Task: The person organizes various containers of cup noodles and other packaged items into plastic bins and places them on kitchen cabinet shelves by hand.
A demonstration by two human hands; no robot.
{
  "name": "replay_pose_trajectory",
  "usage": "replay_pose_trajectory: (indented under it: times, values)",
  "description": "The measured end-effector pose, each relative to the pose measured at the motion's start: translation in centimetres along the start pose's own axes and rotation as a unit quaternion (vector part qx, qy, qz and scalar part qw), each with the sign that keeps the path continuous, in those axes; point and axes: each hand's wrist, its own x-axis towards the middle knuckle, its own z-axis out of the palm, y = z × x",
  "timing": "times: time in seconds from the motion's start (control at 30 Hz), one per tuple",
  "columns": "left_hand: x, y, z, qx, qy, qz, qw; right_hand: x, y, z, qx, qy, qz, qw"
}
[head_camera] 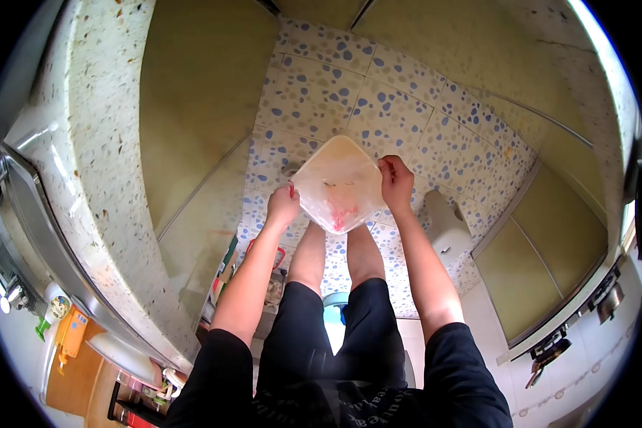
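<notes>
Stretched between my hands is a translucent plastic bag (342, 182), its mouth spread wide and facing up toward me. My left hand (283, 207) pinches the rim on the left, and a bit of red shows at its fingers. On the opposite side, my right hand (397, 182) grips the rim between thumb and fingers. Red marks run along the bag's near side. A few small dark marks show inside, too small to identify. The bag hangs in front of my shins above the patterned floor tiles (315, 96).
A speckled stone countertop (107, 160) with a metal sink (59, 235) runs along my left. Olive cabinet doors (203, 107) stand below it. Near my right forearm is a grey bin-like container (448, 230). A light-blue basin (335, 299) shows between my legs. Pans (551, 350) hang at right.
</notes>
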Motion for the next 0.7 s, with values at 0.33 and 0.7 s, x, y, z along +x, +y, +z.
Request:
replay_pose_trajectory:
  times: [0.33,0.7]
  values:
    - [-1.7,2.7,-0.8,0.188,-0.053,0.066,0.979,-0.5,2.1,0.4,0.014,-0.025,0.112,0.993]
    - [-2.1,4.9,-1.3,0.236,-0.081,0.099,0.963,-1.2,-4.1,-2.7,-0.159,-0.139,-0.229,0.95]
